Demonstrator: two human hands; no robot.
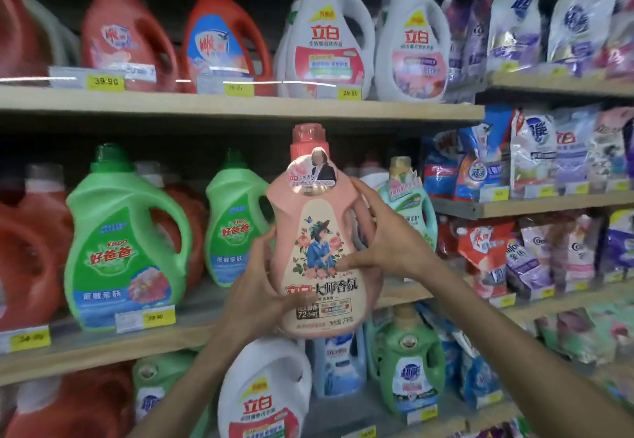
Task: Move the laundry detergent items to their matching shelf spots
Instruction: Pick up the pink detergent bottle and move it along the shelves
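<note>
Pink bottle (pixel 319 231) held upright w/ both hands in front of the mid shelf (pixel 103 348), between a green bottle (pixel 233 231) on its left and a teal bottle (pixel 408 207) on its right. L hand (pixel 260 286) grips its lower left side, thumb across the label. R hand (pixel 387 235) curls round the handle side, thumb on the front.

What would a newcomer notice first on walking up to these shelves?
The pink detergent bottle, with a flowery picture of a lady on its label, is held up at the centre: the left hand grips its lower left side, the right hand its handle side. To its left stands a big green Kispo jug, and above it a white jug with red characters.
</note>
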